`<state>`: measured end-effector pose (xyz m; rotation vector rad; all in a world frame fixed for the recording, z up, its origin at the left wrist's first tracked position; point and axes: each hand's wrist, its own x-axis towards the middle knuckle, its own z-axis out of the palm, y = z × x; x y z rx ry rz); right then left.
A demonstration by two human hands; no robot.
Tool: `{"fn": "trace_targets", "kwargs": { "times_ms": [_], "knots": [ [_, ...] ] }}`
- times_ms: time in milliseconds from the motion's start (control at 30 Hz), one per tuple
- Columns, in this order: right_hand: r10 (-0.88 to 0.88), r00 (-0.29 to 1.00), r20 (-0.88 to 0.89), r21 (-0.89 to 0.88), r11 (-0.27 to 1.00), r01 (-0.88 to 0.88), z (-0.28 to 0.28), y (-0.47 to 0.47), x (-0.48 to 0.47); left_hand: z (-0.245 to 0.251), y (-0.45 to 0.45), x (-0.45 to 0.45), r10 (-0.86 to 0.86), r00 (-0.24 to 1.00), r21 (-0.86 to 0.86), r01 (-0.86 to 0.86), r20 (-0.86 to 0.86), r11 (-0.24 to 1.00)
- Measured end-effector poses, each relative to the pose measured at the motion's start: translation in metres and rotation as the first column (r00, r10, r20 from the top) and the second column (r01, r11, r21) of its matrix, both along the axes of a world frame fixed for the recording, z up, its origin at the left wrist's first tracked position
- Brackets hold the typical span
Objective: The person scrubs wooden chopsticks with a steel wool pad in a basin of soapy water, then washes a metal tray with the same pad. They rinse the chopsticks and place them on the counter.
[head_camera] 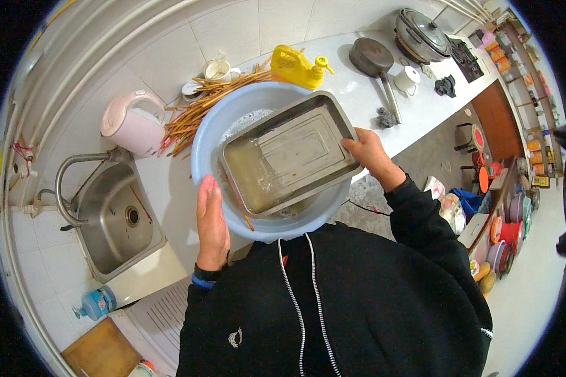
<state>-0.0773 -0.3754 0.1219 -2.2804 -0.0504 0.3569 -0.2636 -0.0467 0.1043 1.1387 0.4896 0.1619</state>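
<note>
My right hand (pixel 370 153) grips the short right side of a rectangular metal baking tray (pixel 306 141), thumb over the rim. The tray is tilted over a light-blue plastic basin (pixel 203 146), and murky water (pixel 245 174) has gathered at its left end. Suds and cloudy water show in the basin around the tray. My left hand (pixel 212 221) is upright at the basin's left rim, fingers together and straight, holding nothing; whether it touches the rim I cannot tell. One thin wooden stick (pixel 249 223) lies at the basin's near edge.
Behind the basin are a bundle of wooden sticks (pixel 203 106), a yellow pump jug (pixel 295 66) and a pink electric kettle (pixel 134 122). A steel sink (pixel 118 226) is at left. Rightward lie a saucepan (pixel 371 57), steel wool (pixel 386 118) and a white mug (pixel 407 80).
</note>
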Motion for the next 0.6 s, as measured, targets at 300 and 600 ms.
{"fn": "trace_targets", "kwargs": {
  "times_ms": [300,600],
  "knots": [
    [0.004,0.990,-0.141,0.170,0.985,0.021,0.005,0.003,-0.007,-0.004,0.009,0.017,-0.092,0.992,-0.265,0.067,-0.082,0.962],
    [0.167,0.986,0.024,0.181,0.969,-0.168,-0.001,0.007,-0.003,-0.002,0.000,0.019,-0.100,0.988,-0.335,0.055,-0.120,0.941]
  ]
}}
